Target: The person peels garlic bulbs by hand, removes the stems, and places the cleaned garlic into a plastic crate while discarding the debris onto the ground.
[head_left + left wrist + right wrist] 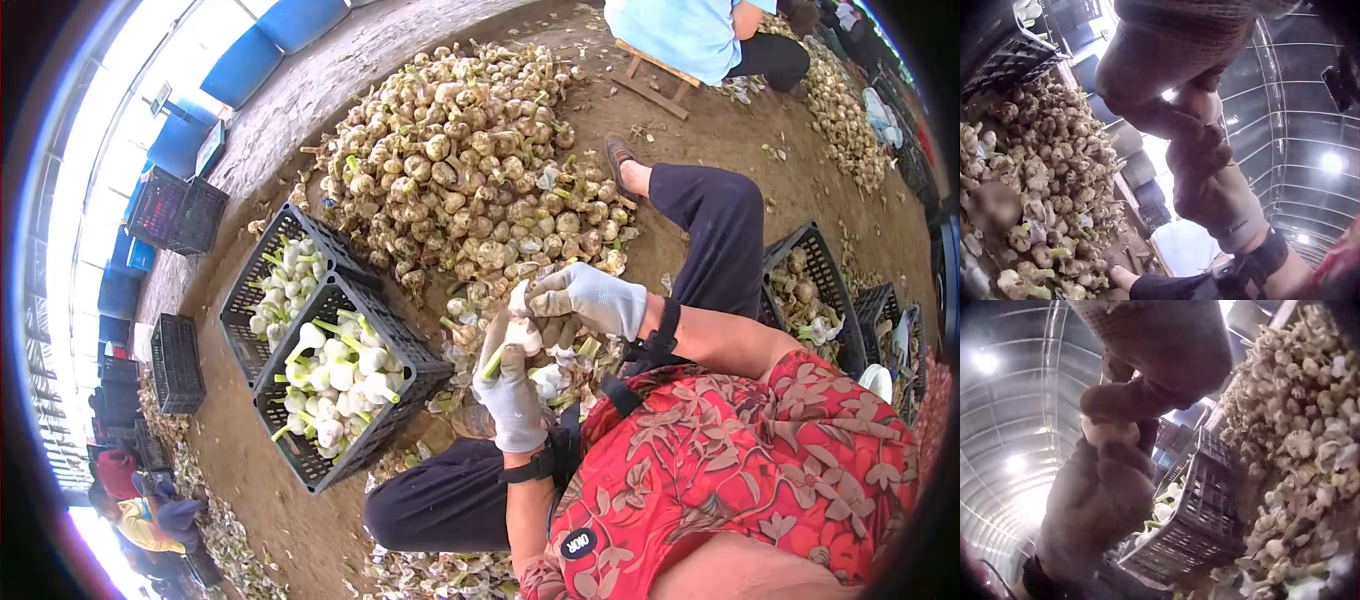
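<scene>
A garlic bulb, at centre frame above the lap, is being gripped by the gloved left hand while the right hand is pinching it, seemingly mid-peeling, likely needing another firm pull.

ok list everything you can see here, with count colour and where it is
garlic bulb: one, white, held between both hands over the lap
garlic pile: one big heap, tan and dirty, on the ground ahead
crates of peeled garlic: two, black, white bulbs with green stems inside, left of the pile
crates at the right: at least two, black, beside the right leg, holding garlic
empty crates: a few, black, far left
blue panels: several, blue, top left
other people: one seated on a wooden stool at the top, light blue top; others bottom left
left hand: pale glove, grip on the bulb
right hand: pale glove, grip on the bulb
</scene>
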Action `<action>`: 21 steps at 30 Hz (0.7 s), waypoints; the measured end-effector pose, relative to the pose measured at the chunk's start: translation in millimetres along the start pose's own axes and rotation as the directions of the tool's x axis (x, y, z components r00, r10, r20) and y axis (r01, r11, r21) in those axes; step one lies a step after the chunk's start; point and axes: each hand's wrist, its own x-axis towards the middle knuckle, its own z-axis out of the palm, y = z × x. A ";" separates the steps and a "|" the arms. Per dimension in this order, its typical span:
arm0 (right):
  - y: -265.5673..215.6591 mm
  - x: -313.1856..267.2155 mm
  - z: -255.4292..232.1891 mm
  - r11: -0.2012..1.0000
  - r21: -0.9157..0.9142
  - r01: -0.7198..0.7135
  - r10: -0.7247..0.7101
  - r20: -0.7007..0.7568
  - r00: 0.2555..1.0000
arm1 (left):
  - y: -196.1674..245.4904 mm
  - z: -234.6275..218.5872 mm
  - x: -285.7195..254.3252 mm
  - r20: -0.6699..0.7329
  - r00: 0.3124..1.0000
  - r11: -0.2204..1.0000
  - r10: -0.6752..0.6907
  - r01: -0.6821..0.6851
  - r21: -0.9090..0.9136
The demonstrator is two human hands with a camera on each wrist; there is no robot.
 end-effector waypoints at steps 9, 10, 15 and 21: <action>28.4 -1.0 14.4 0.277 -0.935 0.220 -0.609 0.006 0.794 | -12.1 12.0 -3.7 -0.117 0.928 0.836 0.354 -0.259 0.483; 27.2 -0.6 16.4 0.273 -0.937 0.218 -0.612 0.006 0.791 | -12.6 11.0 -3.3 -0.089 0.909 0.788 0.408 -0.301 0.538; 26.0 6.5 17.7 0.205 -0.952 0.228 -0.671 0.033 0.741 | 5.5 22.6 -5.8 -0.188 0.961 0.952 0.204 -0.149 0.269; 18.2 18.9 -11.9 0.452 -0.838 0.306 -0.597 -0.029 0.802 | 5.7 13.2 -4.6 -0.120 0.960 0.924 0.251 -0.201 0.325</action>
